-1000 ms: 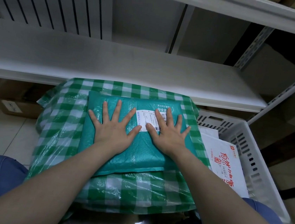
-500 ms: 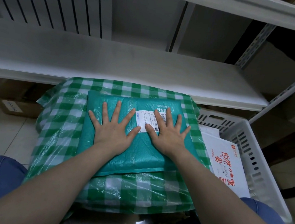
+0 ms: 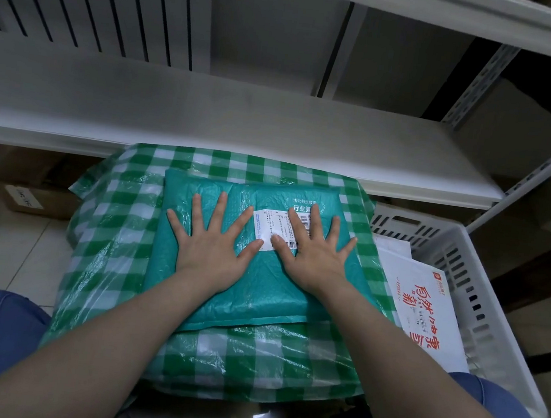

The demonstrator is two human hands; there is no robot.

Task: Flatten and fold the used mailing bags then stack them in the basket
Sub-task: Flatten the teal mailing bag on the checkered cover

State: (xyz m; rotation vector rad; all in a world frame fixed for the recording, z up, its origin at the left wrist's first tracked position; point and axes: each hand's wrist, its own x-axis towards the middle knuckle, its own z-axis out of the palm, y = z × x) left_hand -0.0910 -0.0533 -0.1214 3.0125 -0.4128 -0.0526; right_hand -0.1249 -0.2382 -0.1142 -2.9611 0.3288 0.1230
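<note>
Both hands are lying flat and fully spread, palms down, holding nothing. The left hand (image 3: 211, 246) is pressing on the middle of the teal mailing bag (image 3: 257, 292). The right hand (image 3: 313, 258) is pressing beside it, and its thumb and first fingers are covering part of the white shipping label (image 3: 270, 223). The two thumbs are almost meeting at the label's near edge.

The bag is resting squarely on a green-and-white checked plastic cover (image 3: 107, 258), between the person's knees. Its far edge is sitting just inside the cover's far edge and its right edge is running close to the cover's right side. A wide checked margin is showing on the left and a band of it along the near side.

To the right, a white slotted basket (image 3: 483, 301) is standing just beside the cover, with a white mailer (image 3: 426, 315) printed in red characters lying inside it. Beyond the cover, a white shelf board (image 3: 209, 115) is spanning the scene at the far side. Pale floor tiles (image 3: 3, 263) are showing on the left, and a cardboard box (image 3: 38, 199) is sitting under the shelf.

The bag is looking rectangular, matte and finely pebbled, with a thin flat flap along its near edge. The cover is glossy and wrinkled, catching light in creases. The basket is rigid plastic with rows of upright slots.
</note>
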